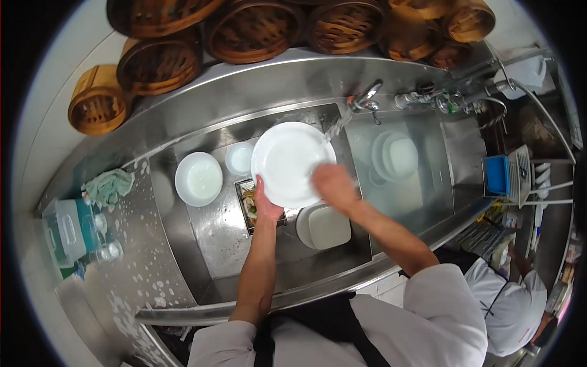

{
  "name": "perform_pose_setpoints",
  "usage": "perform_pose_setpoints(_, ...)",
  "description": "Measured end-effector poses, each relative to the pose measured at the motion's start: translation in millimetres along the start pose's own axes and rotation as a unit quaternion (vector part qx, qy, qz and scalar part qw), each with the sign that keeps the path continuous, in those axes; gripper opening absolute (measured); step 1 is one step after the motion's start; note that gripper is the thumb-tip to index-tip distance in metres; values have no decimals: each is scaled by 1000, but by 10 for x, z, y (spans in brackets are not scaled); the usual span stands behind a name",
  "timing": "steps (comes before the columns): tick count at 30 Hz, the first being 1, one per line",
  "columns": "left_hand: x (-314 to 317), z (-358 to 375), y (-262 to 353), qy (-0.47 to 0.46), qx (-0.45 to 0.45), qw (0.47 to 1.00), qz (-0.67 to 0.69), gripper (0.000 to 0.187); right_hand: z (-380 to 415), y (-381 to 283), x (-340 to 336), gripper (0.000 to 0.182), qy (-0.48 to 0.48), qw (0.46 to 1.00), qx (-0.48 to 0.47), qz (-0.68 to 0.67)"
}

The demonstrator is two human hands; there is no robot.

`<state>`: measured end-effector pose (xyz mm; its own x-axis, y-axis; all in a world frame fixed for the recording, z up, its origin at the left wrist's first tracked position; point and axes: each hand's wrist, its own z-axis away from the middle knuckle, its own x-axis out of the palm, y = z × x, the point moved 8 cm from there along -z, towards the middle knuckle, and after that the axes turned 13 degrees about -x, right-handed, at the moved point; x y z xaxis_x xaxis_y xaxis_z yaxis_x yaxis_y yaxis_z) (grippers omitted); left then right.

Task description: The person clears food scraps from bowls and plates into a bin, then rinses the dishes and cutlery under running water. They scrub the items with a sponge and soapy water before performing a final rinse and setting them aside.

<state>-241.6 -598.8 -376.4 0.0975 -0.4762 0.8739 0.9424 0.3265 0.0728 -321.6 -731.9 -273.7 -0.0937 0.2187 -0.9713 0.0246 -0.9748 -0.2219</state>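
Note:
A round white plate (290, 160) is held over the left sink basin, tilted toward me. My left hand (267, 205) grips its lower left rim, thumb on the upper face. At the plate's lower right edge is my right hand (335, 186), smeared by motion, so its fingers cannot be made out. Water runs from the tap (368, 98) down to the plate's right rim. Below the plate stand a white bowl (199, 179), a smaller bowl (238, 159) and off-white square dishes (329, 226). A drain strainer (249, 211) with food scraps is partly hidden by my left hand.
White dishes (400, 158) lie under water in the right basin. Bamboo steamers (254, 33) line the ledge above. A green cloth (110, 185) and plastic containers (64, 229) sit on the soapy left counter. Another person (510, 306) works at lower right, near a blue bin (496, 175).

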Motion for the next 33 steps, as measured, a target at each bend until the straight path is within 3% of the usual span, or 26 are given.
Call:
perform_pose_setpoints(2, -5, 25, -3, -5, -18, 1000, -2, 66, 126, 4, -1130, 30, 252, 963, 70, 69)
perform_pose_setpoints(3, 15, 52, -19, -3, -15, 1000, 2, 66, 95, -9, -1085, 30, 249, 964, 65, 68)
perform_pose_setpoints(5, -71, -1, -128, 107, -92, 989, -48, 62, -5, 46, -1090, 41, 313, 944, 101, -39)
perform_pose_setpoints(6, -61, -15, -113, 106, -86, 990, -45, 62, -31, -26, -1119, 41, 314, 944, 95, -39)
perform_pose_setpoints(8, -136, -45, -165, 112, -103, 985, -76, 59, 140, -76, -1090, 38, 312, 925, 197, -90)
perform_pose_setpoints(9, -168, -69, -170, 90, -109, 987, -72, 58, 231, -119, -1045, 38, 312, 925, 197, -88)
perform_pose_setpoints(11, -230, -87, -124, 88, -108, 987, -77, 58, 508, 76, -699, 31, 253, 891, 321, -196)
perform_pose_setpoints(14, -131, -40, -36, 105, -123, 983, -92, 58, 604, 348, -427, 30, 240, 876, 364, -206)
perform_pose_setpoints(16, -91, -36, -25, 118, -140, 977, -110, 58, 511, 407, -510, 30, 289, 873, 353, -172)
perform_pose_setpoints(18, -134, -37, 63, 166, -90, 971, -144, 57, 551, 416, -636, 30, 388, 812, 374, -223)
perform_pose_setpoints(19, -159, -21, 80, 166, -96, 970, -149, 57, 595, 327, -637, 30, 391, 808, 380, -222)
perform_pose_setpoints(21, -43, 16, 352, 145, -10, 981, -131, 57, 907, 170, -534, 31, 445, 740, 426, -271)
perform_pose_setpoints(24, 300, 249, 840, 192, 117, 936, -270, 41, 1278, -127, -13, 33, 449, 736, 386, -329)
perform_pose_setpoints(25, 349, 276, 925, 191, 117, 936, -272, 41, 1352, -201, 151, 36, 426, 711, 390, -402)
perform_pose_setpoints(26, 442, 364, 1112, 222, 187, 880, -376, 38, 1381, -249, 313, 39, 401, 681, 391, -472)
perform_pose_setpoints(27, 602, 481, 1240, 249, 253, 806, -473, 36, 1442, -247, 430, 39, 402, 678, 392, -474)
perform_pose_setpoints(28, 662, 544, 1262, 248, 251, 804, -478, 36, 1495, -246, 581, 41, 385, 675, 404, -482)
perform_pose_setpoints(30, 958, 795, 1319, 264, 290, 752, -530, 36, 1508, -153, 936, 43, 369, 671, 416, -490)
perform_pose_setpoints(32, 1058, 904, 1306, 269, 293, 741, -541, 35, 1437, 10, 1232, 40, 337, 695, 465, -433)
perform_pose_setpoints(33, 1007, 891, 1292, 259, 281, 759, -527, 35, 1352, 74, 1253, 42, 342, 682, 481, -432)
